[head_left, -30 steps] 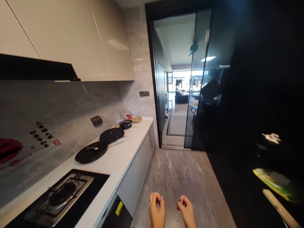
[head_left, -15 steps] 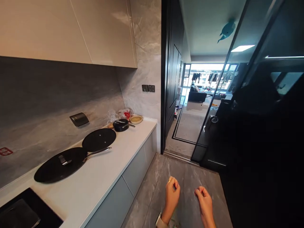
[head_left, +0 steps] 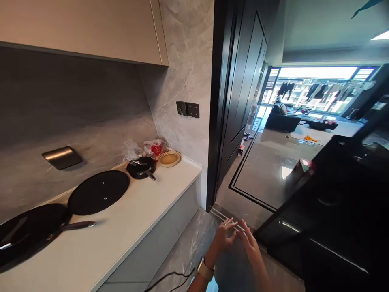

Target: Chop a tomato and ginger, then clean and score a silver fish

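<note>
My left hand [head_left: 225, 236] is low in the middle of the head view, above the floor, with a watch [head_left: 206, 269] on its wrist. Its fingers are bent but apart, with nothing seen between them. Close on its right, my right hand [head_left: 249, 241] has its fingers stretched out and holds nothing. The fingertips of both hands come near each other; whether they touch I cannot tell. Left of the hands runs the white counter [head_left: 127, 227], bearing a large black pan [head_left: 33, 231], a flat black pan or lid [head_left: 100, 192] and a small black pot [head_left: 141, 168].
At the counter's far end lie a round tan dish [head_left: 169, 159] and plastic bags [head_left: 156, 149]. A dark door frame [head_left: 221, 121] opens onto a room with a sofa [head_left: 281, 119]. Glossy black panels [head_left: 340, 227] stand at right. A black cable [head_left: 170, 275] crosses the lower view.
The view has moved forward toward the doorway and turned. My hands have come closer together, and their fingers, curled before, are now spread. A black cable has come into sight.
</note>
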The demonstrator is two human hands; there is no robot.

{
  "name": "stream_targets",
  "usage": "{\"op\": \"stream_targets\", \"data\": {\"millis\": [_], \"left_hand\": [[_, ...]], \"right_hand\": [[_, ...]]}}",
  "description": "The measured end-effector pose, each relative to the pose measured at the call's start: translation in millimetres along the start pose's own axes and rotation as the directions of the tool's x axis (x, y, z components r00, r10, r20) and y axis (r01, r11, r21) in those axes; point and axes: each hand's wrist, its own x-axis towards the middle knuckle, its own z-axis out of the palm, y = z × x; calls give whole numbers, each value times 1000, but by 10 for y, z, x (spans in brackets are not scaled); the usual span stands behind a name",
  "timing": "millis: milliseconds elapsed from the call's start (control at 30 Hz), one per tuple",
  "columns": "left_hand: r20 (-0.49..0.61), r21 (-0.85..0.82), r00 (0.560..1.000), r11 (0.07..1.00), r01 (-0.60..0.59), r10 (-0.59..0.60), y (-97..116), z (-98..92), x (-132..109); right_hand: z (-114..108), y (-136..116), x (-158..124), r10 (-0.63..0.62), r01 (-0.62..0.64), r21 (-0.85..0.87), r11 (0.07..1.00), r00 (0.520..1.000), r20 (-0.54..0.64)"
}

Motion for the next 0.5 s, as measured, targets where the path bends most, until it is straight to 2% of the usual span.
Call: {"op": "stream_targets", "data": {"millis": [67, 133, 267, 400, 500], "left_hand": [[16, -10, 999, 999, -35, 35, 64, 14, 656], [30, -42, 996, 995, -88, 90, 204, 31, 1287], [90, -105, 969, 970, -219, 228, 538, 141, 2388], [118, -129, 972, 973, -190, 205, 670, 369, 3353], [130, -174, 974, 971, -163, 186, 645, 576, 4250]], "right_hand": [[-90, -66, 654, -11, 11, 9, 1000, 1000, 25], [-214, -241, 1244, -20, 20, 15, 1000, 1000, 21], [-517, -623, 2196, -23, 25, 37, 999, 998, -51], [-827, -770, 3110, 6, 2, 69, 998, 993, -116], [-1123, -763, 3980, 8, 13, 109, 994, 983, -184]]}}
